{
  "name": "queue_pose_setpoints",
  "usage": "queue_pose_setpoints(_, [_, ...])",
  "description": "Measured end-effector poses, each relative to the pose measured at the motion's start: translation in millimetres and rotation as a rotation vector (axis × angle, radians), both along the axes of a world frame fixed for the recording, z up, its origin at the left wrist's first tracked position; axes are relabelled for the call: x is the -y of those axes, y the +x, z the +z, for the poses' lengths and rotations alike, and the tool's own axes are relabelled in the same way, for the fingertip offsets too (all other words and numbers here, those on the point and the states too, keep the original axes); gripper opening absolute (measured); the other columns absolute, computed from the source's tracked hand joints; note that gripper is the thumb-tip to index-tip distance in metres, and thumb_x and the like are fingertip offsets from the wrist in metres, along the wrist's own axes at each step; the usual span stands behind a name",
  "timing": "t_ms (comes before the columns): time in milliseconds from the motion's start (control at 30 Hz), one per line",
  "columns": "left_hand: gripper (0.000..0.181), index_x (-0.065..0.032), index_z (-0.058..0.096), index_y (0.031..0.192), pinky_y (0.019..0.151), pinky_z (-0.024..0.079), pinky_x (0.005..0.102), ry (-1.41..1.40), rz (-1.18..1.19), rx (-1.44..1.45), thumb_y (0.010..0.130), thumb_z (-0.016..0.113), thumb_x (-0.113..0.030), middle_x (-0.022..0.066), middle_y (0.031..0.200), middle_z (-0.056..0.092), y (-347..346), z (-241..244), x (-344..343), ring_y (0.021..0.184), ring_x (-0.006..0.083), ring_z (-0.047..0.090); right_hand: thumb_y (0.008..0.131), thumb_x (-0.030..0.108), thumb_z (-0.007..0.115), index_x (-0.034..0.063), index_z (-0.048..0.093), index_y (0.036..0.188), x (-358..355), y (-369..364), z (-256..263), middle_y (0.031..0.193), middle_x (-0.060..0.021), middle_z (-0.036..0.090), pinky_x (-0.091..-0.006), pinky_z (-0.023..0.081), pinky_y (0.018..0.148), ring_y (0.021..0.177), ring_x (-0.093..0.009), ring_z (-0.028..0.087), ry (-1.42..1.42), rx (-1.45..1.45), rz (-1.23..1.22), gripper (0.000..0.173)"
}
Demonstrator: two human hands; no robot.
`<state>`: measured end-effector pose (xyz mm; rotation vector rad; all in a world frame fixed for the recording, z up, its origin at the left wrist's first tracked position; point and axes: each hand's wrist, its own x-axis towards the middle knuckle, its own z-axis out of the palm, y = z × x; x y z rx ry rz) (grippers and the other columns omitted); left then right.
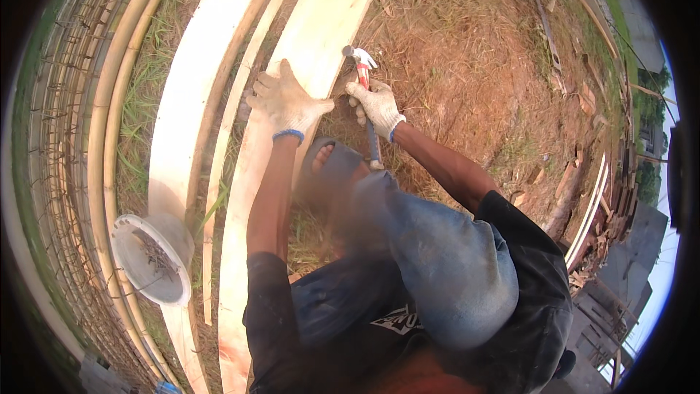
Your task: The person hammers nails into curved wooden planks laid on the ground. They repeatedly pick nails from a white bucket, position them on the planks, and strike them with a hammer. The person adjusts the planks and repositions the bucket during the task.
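My left hand (287,99), in a pale knit work glove with a blue cuff, lies spread on a long wooden board (322,16). Its thumb points right, over the board's right edge. My right hand (377,104), gloved alike, grips a claw hammer (363,65) just below the head. The hammer's head points away from me, beside the board, and its blue-grey handle runs down towards my raised knee. A narrow wooden strip (240,85) lies left of the board, and a wider pale plank (191,93) lies beyond it.
A white plastic bucket (183,235) with what look like nails inside stands tilted on the wide plank. Bamboo poles (109,98) and a bundle of tied steel rebar (60,148) lie at left. Wood scraps (588,99) are scattered over the bare soil (465,65) at right.
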<state>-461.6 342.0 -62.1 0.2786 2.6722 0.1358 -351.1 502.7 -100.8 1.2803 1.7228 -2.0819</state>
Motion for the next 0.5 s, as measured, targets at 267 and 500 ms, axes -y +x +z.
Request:
queue_pose_setpoints(267, [0.134, -0.0114, 0.037, 0.165, 0.116, 0.032, 0.0649, 0.008, -0.024, -0.017, 0.055, 0.094, -0.063, 0.0327, 0.15, 0.048, 0.5, -5.4, 3.3, 0.144, 0.0476, 0.044, 0.104, 0.032, 0.074, 0.0062, 0.063, 0.113, -40.8, -7.9, 1.6, 0.088, -0.0118, 0.075, -0.0299, 0.047, 0.04, 0.047, -0.012, 0.055, 0.129, -0.15, -0.361, 0.03])
queue_pose_setpoints(500, [0.13, -0.0081, 0.04, 0.162, 0.112, 0.031, 0.0624, 0.081, -0.057, -0.073, 0.056, 0.092, -0.06, 0.0293, 0.142, 0.049, 1.7, -12.5, 5.2, 0.136, 0.0471, 0.046, 0.104, 0.033, 0.074, 0.0043, 0.063, 0.12, -109.5, -56.7, -1.4, 0.095, -0.0146, 0.076, -0.0321, 0.05, 0.044, 0.052, -0.014, 0.057, 0.075, -0.241, -0.551, 0.035])
